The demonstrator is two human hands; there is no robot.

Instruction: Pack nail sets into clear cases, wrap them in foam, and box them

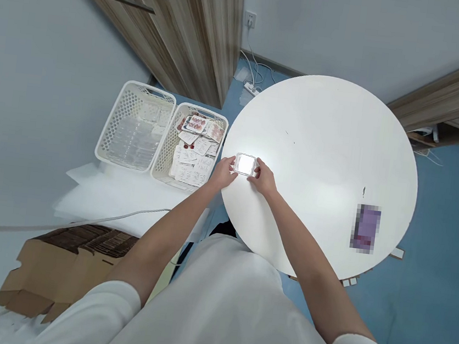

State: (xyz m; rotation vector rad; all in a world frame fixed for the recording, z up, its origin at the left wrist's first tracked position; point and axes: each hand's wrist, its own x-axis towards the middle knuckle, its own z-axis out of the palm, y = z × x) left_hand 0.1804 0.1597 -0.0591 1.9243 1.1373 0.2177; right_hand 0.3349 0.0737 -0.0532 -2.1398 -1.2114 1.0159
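A small clear plastic case [246, 164] with a bright, glaring top is at the left part of the round white table [325, 128]. Its left end is gripped by my left hand [224, 172], thumb toward me and fingers on the far side. On the opposite end my right hand [265, 179] holds it the same way, fingers curled. Glare hides what is inside the case. Whether it rests on the tabletop or is slightly raised, I cannot tell.
Left of the table stand two white baskets, one [159, 167] with printed cards, the other [104, 141] with clear plastic cases. Flattened cardboard boxes [57, 263] lie lower left. A blurred purple item [367, 226] lies on the table's right. A power strip [250, 89] sits behind.
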